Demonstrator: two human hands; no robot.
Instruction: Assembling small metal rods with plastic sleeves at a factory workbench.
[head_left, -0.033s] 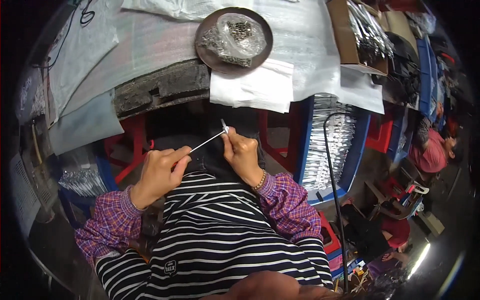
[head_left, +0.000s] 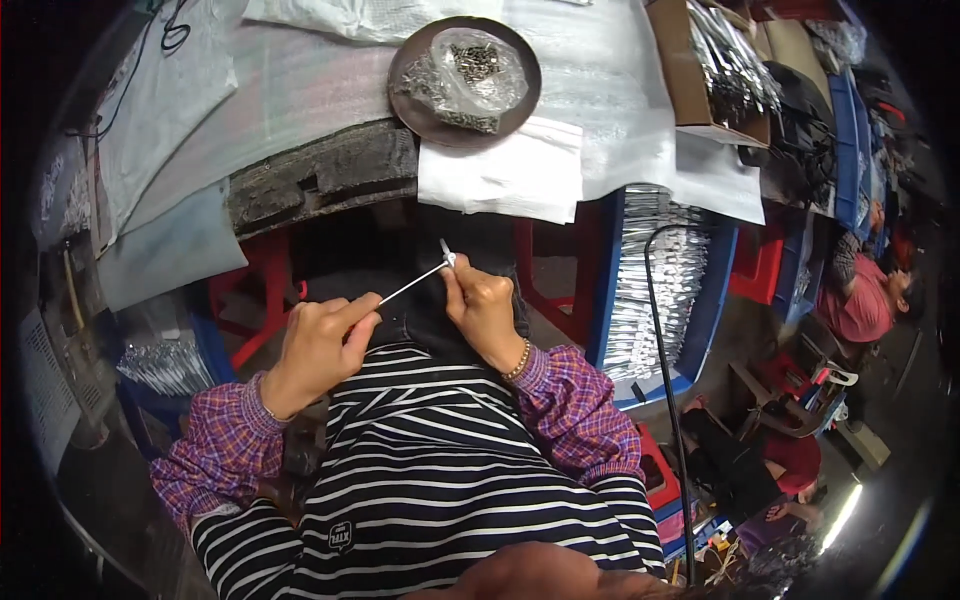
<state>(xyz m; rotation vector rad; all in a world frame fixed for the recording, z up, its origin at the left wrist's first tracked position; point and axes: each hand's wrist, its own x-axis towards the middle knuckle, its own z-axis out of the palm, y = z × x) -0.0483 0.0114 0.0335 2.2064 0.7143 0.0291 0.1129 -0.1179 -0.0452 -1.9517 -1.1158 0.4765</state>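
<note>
My left hand (head_left: 325, 345) is closed round the handle of a screwdriver (head_left: 412, 286), palm down, with its thin bright shaft slanting up to the right. Most of the handle is hidden inside the fist. The shaft's far end meets a small silver metal part (head_left: 448, 257). My right hand (head_left: 484, 305) pinches that part between thumb and fingers, so much of it is covered. Both hands are above my lap, short of the table's front edge.
Ahead on the table, a round brown dish (head_left: 408, 105) carries an open plastic bag of small metal pieces (head_left: 474, 65). A blue crate (head_left: 712, 335) of shiny metal parts stands to the right, crossed by a thin black rod (head_left: 662, 350). A cardboard box (head_left: 672, 45) stands beyond.
Both hands keep the same hold and position. The dish, box and crate appear shifted very slightly left in the picture.
</note>
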